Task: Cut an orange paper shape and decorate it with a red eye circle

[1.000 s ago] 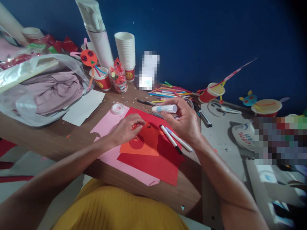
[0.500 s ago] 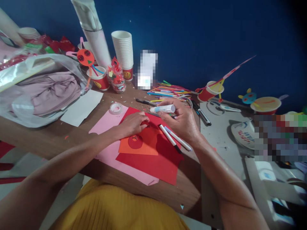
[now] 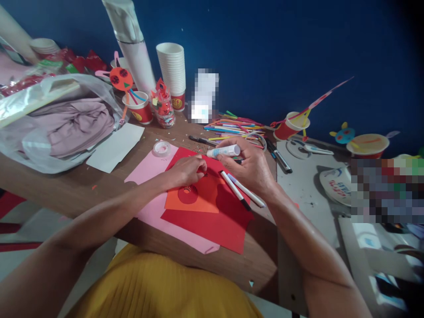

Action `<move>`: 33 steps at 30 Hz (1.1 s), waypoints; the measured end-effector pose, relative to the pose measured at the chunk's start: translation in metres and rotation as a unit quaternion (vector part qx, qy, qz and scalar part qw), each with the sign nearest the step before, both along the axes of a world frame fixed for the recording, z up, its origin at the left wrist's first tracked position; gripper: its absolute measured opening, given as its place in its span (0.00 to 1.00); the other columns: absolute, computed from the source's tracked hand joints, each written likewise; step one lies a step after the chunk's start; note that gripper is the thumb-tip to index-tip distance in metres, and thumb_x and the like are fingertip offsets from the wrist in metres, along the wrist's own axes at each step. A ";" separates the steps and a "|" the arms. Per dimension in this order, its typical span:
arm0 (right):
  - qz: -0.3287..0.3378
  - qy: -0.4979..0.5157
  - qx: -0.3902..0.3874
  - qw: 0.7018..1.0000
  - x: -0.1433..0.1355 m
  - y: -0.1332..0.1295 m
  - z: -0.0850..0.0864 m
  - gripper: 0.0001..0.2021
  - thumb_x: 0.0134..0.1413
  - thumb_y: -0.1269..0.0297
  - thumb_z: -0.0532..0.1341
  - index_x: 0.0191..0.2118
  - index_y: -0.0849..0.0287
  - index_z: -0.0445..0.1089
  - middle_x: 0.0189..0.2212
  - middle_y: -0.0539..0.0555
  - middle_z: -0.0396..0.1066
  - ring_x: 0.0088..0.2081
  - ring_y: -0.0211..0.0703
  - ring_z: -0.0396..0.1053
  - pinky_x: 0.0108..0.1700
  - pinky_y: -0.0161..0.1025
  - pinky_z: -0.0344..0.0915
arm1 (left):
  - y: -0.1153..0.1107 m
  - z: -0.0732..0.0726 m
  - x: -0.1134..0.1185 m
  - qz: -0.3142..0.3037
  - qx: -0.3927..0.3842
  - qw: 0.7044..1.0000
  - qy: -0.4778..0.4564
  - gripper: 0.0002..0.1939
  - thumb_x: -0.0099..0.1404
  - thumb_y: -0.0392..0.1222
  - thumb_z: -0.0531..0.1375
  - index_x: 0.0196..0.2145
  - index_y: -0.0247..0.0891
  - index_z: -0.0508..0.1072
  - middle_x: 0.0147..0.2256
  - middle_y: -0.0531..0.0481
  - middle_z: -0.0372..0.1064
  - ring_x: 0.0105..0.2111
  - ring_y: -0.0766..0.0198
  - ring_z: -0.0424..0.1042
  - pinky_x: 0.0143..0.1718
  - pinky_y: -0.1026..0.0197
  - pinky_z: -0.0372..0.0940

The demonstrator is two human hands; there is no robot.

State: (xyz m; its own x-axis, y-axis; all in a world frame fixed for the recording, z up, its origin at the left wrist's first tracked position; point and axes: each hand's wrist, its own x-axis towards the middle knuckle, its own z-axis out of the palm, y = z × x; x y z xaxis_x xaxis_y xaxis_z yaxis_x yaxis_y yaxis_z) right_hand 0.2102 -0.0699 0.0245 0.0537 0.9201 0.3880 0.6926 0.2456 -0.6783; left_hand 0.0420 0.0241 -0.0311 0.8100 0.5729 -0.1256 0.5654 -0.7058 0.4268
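My right hand [image 3: 255, 165] holds a white glue stick [image 3: 222, 152] above the papers, its fingers wrapped round the barrel. My left hand [image 3: 188, 171] rests over the top of an orange sheet [image 3: 207, 198], fingers curled in; whatever they may pinch is hidden. A red paper circle with drawn lashes [image 3: 187, 197] lies on the orange sheet, and more lash marks show beside my left fingertips. Under the orange sheet is red paper [image 3: 225, 232], with pink paper [image 3: 144, 170] beneath it. Two slim white markers [image 3: 236, 191] lie on the red paper below my right hand.
A tape roll [image 3: 161, 149] sits on the pink paper. Behind stand stacked paper cups [image 3: 170, 66], a decorated cup [image 3: 137, 108] and a tall white flask [image 3: 137, 62]. Coloured sticks [image 3: 232, 126] lie at the back, scissors [image 3: 316, 149] to the right, a plastic bag [image 3: 43, 157] left.
The view has shifted slightly. Both hands keep nearly the same place and hold; the glue stick stays in my right hand.
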 end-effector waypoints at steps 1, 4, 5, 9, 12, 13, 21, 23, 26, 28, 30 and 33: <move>0.000 -0.001 0.002 1.000 0.000 0.000 0.000 0.08 0.54 0.65 0.60 0.41 0.55 0.68 0.35 0.49 0.73 0.32 0.39 0.69 0.33 0.35 0.62 | -0.001 0.000 0.000 0.003 -0.001 1.000 -0.003 0.06 0.56 0.35 0.57 0.32 0.38 0.72 0.38 0.49 0.71 0.34 0.59 0.70 0.30 0.62 0.60; 0.000 -0.001 0.008 1.000 0.000 0.000 0.002 0.08 0.54 0.65 0.61 0.41 0.56 0.69 0.35 0.49 0.74 0.32 0.39 0.70 0.34 0.36 0.62 | -0.003 0.004 0.000 0.004 -0.004 1.000 -0.020 0.04 0.55 0.34 0.58 0.30 0.38 0.72 0.34 0.50 0.72 0.32 0.61 0.71 0.30 0.62 0.62; -0.001 0.001 0.007 1.000 0.000 0.000 0.002 0.08 0.54 0.65 0.61 0.41 0.56 0.69 0.35 0.50 0.74 0.32 0.40 0.70 0.34 0.36 0.62 | -0.004 0.006 -0.001 0.002 -0.005 1.000 -0.029 0.03 0.55 0.34 0.58 0.29 0.37 0.72 0.33 0.50 0.72 0.31 0.62 0.71 0.30 0.63 0.62; 0.000 0.020 0.000 1.000 0.000 0.000 0.001 0.08 0.54 0.64 0.61 0.40 0.56 0.68 0.34 0.49 0.73 0.32 0.40 0.70 0.33 0.36 0.62 | -0.012 0.013 -0.009 0.003 0.028 0.996 -0.084 0.04 0.59 0.33 0.55 0.31 0.36 0.70 0.32 0.51 0.72 0.31 0.65 0.70 0.32 0.64 0.63; -0.006 0.033 -0.011 0.999 0.000 0.001 -0.001 0.08 0.53 0.64 0.61 0.40 0.56 0.68 0.33 0.49 0.73 0.31 0.40 0.69 0.32 0.36 0.61 | -0.023 0.008 -0.017 0.005 0.093 0.989 -0.117 0.07 0.63 0.33 0.52 0.33 0.35 0.70 0.34 0.46 0.71 0.36 0.60 0.69 0.38 0.57 0.62; -0.010 0.034 -0.015 0.999 -0.001 0.001 -0.002 0.08 0.53 0.64 0.61 0.40 0.56 0.68 0.32 0.49 0.73 0.31 0.40 0.69 0.32 0.36 0.61 | -0.027 0.004 -0.020 -0.003 0.111 0.987 -0.120 0.08 0.64 0.33 0.51 0.33 0.34 0.70 0.35 0.45 0.71 0.37 0.58 0.68 0.40 0.55 0.61; -0.010 0.028 -0.032 0.999 -0.001 0.003 -0.006 0.08 0.52 0.64 0.61 0.39 0.57 0.69 0.29 0.48 0.71 0.29 0.38 0.67 0.32 0.35 0.60 | -0.039 -0.013 -0.035 -0.100 0.154 0.974 -0.135 0.10 0.67 0.34 0.51 0.35 0.34 0.73 0.35 0.44 0.72 0.40 0.57 0.68 0.40 0.54 0.60; -0.009 0.032 -0.033 0.999 -0.001 0.004 -0.006 0.07 0.52 0.63 0.61 0.39 0.57 0.69 0.29 0.48 0.71 0.29 0.38 0.67 0.31 0.35 0.60 | -0.036 -0.009 -0.038 -0.103 0.149 0.972 -0.153 0.10 0.67 0.34 0.51 0.36 0.34 0.73 0.37 0.45 0.72 0.40 0.58 0.68 0.40 0.55 0.61; -0.013 0.040 -0.038 0.998 0.000 0.004 -0.006 0.08 0.53 0.62 0.61 0.39 0.56 0.68 0.29 0.48 0.71 0.28 0.38 0.66 0.29 0.34 0.59 | -0.034 -0.003 -0.044 -0.090 0.151 0.970 -0.165 0.11 0.67 0.33 0.51 0.37 0.34 0.73 0.38 0.45 0.71 0.39 0.58 0.68 0.41 0.55 0.61; -0.015 0.044 -0.046 0.998 0.000 0.003 -0.005 0.07 0.54 0.62 0.60 0.39 0.56 0.68 0.29 0.48 0.71 0.28 0.38 0.66 0.28 0.34 0.58 | -0.036 0.001 -0.048 -0.089 0.166 0.972 -0.139 0.11 0.67 0.35 0.51 0.37 0.35 0.74 0.36 0.45 0.71 0.38 0.58 0.67 0.40 0.55 0.60; -0.012 0.039 -0.058 0.997 0.000 0.002 -0.004 0.07 0.55 0.62 0.59 0.39 0.56 0.68 0.29 0.48 0.72 0.27 0.38 0.66 0.28 0.34 0.58 | -0.042 0.004 -0.050 -0.093 0.182 0.975 -0.091 0.12 0.68 0.38 0.51 0.38 0.36 0.74 0.35 0.45 0.70 0.37 0.57 0.66 0.39 0.55 0.59; 0.011 -0.006 -0.080 0.997 -0.002 0.001 -0.003 0.07 0.55 0.62 0.59 0.38 0.56 0.68 0.26 0.48 0.71 0.25 0.38 0.66 0.29 0.34 0.57 | -0.055 0.008 -0.050 -0.087 0.190 0.977 -0.031 0.13 0.68 0.43 0.51 0.40 0.36 0.74 0.34 0.44 0.69 0.36 0.55 0.65 0.38 0.53 0.57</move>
